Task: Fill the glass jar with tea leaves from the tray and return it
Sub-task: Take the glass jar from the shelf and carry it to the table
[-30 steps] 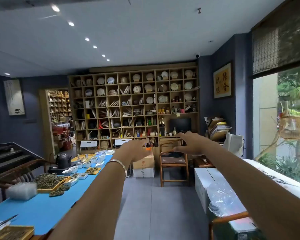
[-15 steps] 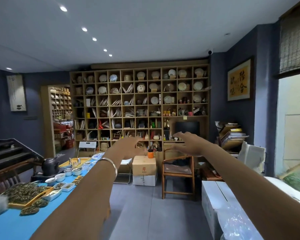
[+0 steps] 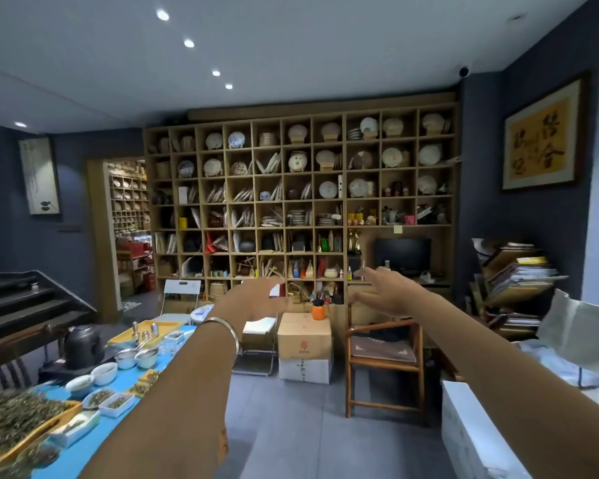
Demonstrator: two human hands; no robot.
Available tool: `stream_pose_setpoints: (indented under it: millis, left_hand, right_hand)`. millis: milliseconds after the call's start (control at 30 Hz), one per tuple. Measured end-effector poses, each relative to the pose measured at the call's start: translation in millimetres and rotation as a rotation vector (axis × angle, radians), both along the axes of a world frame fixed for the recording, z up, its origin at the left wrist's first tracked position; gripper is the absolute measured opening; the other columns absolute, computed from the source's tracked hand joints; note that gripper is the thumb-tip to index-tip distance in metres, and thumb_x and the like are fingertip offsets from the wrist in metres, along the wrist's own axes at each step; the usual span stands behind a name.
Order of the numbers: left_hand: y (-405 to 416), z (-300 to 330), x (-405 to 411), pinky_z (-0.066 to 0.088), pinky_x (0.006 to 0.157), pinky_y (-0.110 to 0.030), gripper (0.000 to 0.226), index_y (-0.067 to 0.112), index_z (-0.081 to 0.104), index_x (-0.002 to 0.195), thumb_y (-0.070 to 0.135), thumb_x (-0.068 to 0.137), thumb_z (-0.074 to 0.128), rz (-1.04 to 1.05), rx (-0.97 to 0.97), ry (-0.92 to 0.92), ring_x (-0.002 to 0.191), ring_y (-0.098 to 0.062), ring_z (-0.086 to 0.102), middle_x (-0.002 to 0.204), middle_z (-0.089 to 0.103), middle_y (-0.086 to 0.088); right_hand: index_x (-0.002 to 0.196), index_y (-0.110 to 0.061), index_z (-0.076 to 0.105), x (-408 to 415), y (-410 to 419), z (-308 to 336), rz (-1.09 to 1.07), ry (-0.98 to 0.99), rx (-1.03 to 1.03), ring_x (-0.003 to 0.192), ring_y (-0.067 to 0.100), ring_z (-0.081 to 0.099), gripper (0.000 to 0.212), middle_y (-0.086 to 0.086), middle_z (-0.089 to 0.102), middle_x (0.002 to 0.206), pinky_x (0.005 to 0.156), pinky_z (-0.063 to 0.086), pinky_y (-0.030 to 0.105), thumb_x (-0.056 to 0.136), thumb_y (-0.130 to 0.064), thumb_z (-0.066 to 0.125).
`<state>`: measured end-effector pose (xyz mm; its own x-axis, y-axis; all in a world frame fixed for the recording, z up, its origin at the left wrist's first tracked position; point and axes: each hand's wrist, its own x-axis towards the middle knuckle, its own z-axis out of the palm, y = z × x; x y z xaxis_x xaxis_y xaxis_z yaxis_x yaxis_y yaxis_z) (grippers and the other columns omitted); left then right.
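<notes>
Both my arms stretch forward at chest height toward the far wall. My left hand (image 3: pixel 256 297), with a silver bangle on the wrist, has its fingers loosely spread and holds nothing. My right hand (image 3: pixel 382 290) is also open, palm down, fingers apart. A wooden tray heaped with loose tea leaves (image 3: pixel 11 421) lies on the blue table at the lower left, well below and left of my hands. I cannot pick out a glass jar.
The blue table (image 3: pixel 94 447) carries white bowls (image 3: pixel 104 373), small dishes and a black kettle (image 3: pixel 82 345). A tall shelf wall (image 3: pixel 301 202) fills the back. A cardboard box stack (image 3: pixel 305 345) and wooden chair (image 3: pixel 384 357) stand on the grey floor. White boxes (image 3: pixel 471 433) sit at right.
The view has swung left and slightly up, so the window at the right has left the frame. Both arms stay outstretched; the hands have spread a little farther apart.
</notes>
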<state>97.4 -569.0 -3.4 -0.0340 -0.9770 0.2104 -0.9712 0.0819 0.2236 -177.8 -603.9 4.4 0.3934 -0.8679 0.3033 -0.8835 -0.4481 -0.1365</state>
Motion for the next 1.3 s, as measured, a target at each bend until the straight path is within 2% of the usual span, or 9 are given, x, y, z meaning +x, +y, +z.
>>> stream_pose_setpoints:
  millis: [133,367,633,933,1167,1300]
  left_hand:
    - [-98,18,26,0.038,0.114,-0.045,0.066,0.027,0.033,0.153,0.056,0.097,0.051,-0.006,-0.055,-0.03,0.141,-0.026,0.043,0.158,0.042,-0.003]
    - [-235,34,65,0.04,0.113,-0.047,0.068,0.029,0.031,0.154,0.058,0.096,0.05,0.005,-0.083,-0.012,0.139,-0.027,0.045,0.156,0.042,-0.003]
    - [-383,22,98,0.041,0.112,-0.047,0.068,0.031,0.032,0.153,0.06,0.094,0.051,0.014,-0.054,-0.031,0.138,-0.029,0.046,0.154,0.045,-0.004]
    - [-588,36,125,0.039,0.111,-0.044,0.069,0.031,0.03,0.155,0.058,0.095,0.053,0.025,-0.066,0.003,0.14,-0.03,0.044,0.158,0.04,-0.005]
    - [-720,28,136,0.043,0.11,-0.047,0.064,0.032,0.032,0.153,0.057,0.097,0.051,0.002,-0.078,0.013,0.135,-0.031,0.048,0.154,0.045,-0.007]
    - [-791,21,151,0.041,0.111,-0.047,0.067,0.032,0.028,0.156,0.056,0.097,0.051,0.007,-0.038,0.023,0.14,-0.032,0.043,0.16,0.036,-0.008]
  right_hand:
    - [0.144,-0.029,0.029,29,-95,22,-0.022,0.017,-0.042,0.127,0.028,0.045,0.075,0.009,0.043,0.143,0.101,0.042,0.045,0.083,-0.07,0.045]
    - [0.144,-0.028,0.029,58,-233,29,-0.042,-0.004,-0.102,0.125,0.027,0.046,0.078,0.008,0.045,0.14,0.098,0.043,0.043,0.082,-0.071,0.045]
    - [0.145,-0.026,0.028,82,-384,24,-0.049,0.009,-0.096,0.129,0.029,0.043,0.085,0.011,0.042,0.144,0.1,0.042,0.046,0.079,-0.077,0.041]
    - [0.145,-0.026,0.028,108,-606,53,-0.01,0.051,-0.137,0.134,0.029,0.038,0.087,0.009,0.04,0.147,0.106,0.037,0.05,0.077,-0.079,0.042]
    - [0.145,-0.03,0.027,143,-749,42,0.016,0.041,-0.11,0.125,0.03,0.046,0.079,0.011,0.043,0.142,0.096,0.042,0.042,0.081,-0.073,0.045]
    - [0.144,-0.031,0.027,168,-820,30,0.03,0.031,-0.109,0.127,0.029,0.045,0.081,0.011,0.042,0.143,0.098,0.043,0.043,0.079,-0.074,0.045]
